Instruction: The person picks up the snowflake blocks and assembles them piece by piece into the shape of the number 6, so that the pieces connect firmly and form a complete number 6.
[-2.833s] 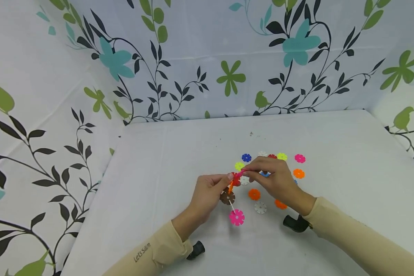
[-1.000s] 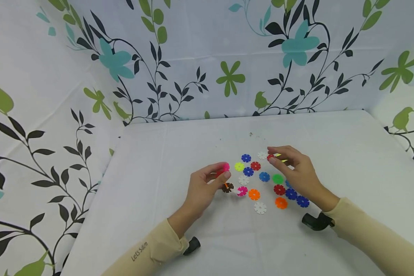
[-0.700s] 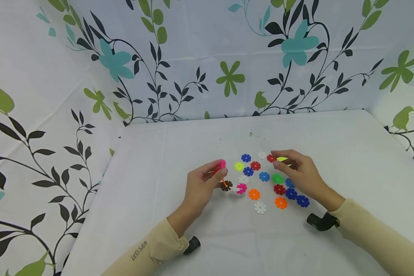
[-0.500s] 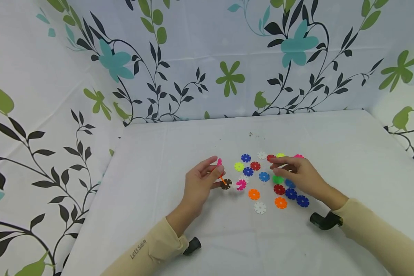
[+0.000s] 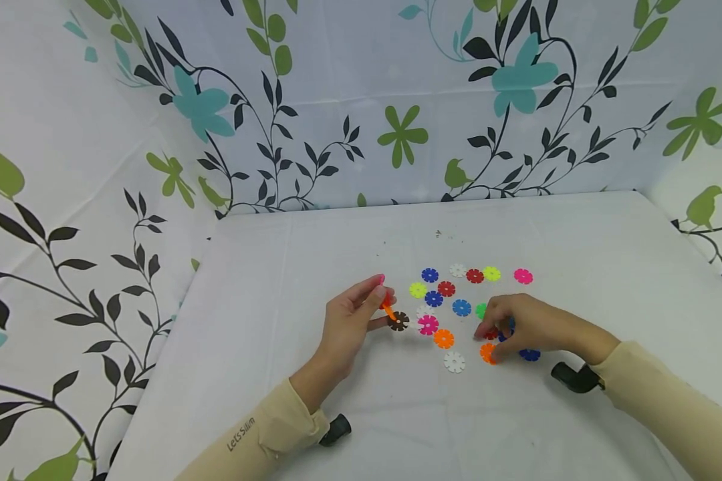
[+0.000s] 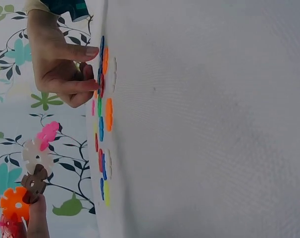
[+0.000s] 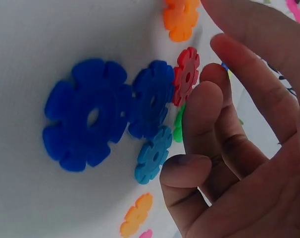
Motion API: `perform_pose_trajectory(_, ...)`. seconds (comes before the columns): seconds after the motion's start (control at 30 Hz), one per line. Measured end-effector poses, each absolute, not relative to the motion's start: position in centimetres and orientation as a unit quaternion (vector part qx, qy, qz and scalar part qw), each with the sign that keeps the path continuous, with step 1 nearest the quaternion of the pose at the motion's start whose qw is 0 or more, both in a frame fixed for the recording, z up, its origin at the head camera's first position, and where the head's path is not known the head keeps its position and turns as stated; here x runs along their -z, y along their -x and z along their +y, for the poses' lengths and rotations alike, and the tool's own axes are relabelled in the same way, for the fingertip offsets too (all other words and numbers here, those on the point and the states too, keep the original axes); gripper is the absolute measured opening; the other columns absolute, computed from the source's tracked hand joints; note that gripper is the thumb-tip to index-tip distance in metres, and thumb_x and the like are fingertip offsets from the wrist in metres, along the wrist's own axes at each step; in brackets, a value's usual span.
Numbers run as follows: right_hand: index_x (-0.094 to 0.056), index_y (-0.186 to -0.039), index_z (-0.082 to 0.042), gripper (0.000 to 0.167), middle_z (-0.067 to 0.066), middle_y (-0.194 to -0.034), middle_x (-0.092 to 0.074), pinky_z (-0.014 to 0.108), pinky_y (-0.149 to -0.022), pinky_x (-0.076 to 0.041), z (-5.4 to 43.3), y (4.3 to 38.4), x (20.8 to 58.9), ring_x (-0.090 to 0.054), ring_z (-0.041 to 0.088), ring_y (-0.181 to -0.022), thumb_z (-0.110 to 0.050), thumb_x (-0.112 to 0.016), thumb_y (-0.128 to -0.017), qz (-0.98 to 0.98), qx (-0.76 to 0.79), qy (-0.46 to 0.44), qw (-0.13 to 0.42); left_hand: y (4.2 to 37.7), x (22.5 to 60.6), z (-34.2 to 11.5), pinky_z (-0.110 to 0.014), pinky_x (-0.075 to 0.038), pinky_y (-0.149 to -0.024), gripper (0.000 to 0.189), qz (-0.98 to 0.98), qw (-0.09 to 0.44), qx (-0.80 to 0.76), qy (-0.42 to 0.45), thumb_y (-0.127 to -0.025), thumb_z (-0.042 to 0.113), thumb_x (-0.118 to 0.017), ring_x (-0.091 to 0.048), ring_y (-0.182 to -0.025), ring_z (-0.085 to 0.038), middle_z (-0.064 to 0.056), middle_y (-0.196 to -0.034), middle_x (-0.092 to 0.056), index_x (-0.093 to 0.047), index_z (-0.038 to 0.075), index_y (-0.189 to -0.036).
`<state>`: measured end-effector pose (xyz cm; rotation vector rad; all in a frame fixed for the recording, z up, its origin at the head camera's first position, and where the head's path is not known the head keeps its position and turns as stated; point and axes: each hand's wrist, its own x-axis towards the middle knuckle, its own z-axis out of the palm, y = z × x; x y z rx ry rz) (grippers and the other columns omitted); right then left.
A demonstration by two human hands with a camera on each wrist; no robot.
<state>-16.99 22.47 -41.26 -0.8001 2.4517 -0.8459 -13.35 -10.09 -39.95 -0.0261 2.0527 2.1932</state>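
Pinched in my left hand [image 5: 347, 327] is a chain of flower-shaped interlocking discs. In the left wrist view it runs from a pink disc [image 6: 48, 134] through a white disc [image 6: 37, 154], a brown disc [image 6: 35, 182] and an orange disc [image 6: 14, 204] to a red disc [image 6: 11, 227], with more pink at the edge. My right hand [image 5: 538, 325] is low over loose discs, thumb and fingers apart, its thumb by an orange disc [image 5: 487, 353]. Under its fingers a red disc [image 7: 186, 77] and dark blue discs [image 7: 93, 116] are partly covered in the head view.
Loose discs lie scattered on the white tablecloth [image 5: 313, 254], among them a yellow one [image 5: 418, 290], a light blue one [image 5: 461, 307], a white one [image 5: 454, 362] and a pink one [image 5: 523, 276]. A patterned cloth [image 5: 337, 100] hangs behind the table.
Earlier both hands worked together at the chain. The right hand then moved away to the far discs and has since come down nearer. The left hand drew slightly left with the chain.
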Motion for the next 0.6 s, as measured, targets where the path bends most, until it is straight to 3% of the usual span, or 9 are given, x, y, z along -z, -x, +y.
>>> perform_pose_trajectory(0.37, -0.075, -0.091, -0.029, 0.026, -0.01, -0.093, -0.061, 0.026, -0.063, -0.052, 22.25, 16.94, 41.19, -0.057, 0.015, -0.077, -0.024, -0.093, -0.072, 0.894, 0.268, 0.286, 0.218, 13.29, 39.71, -10.04, -0.038, -0.057, -0.088, 0.048, 0.659, 0.1, -0.745, -0.007, -0.101, 0.031, -0.064, -0.067, -0.114, -0.025, -0.016, -0.127, -0.068, -0.057, 0.013, -0.144)
perform_pose_trajectory(0.6, -0.071, -0.09, -0.026, 0.026, -0.009, -0.086, -0.063, 0.027, -0.064, -0.053, 22.03, 17.01, 41.07, -0.058, 0.016, -0.076, -0.021, -0.092, -0.074, 0.894, 0.278, 0.274, 0.222, 13.17, 39.63, -9.89, -0.037, -0.058, -0.086, 0.044, 0.669, 0.083, -0.738, -0.012, -0.097, 0.028, -0.069, -0.068, -0.113, -0.024, -0.014, -0.123, -0.07, -0.063, 0.014, -0.139)
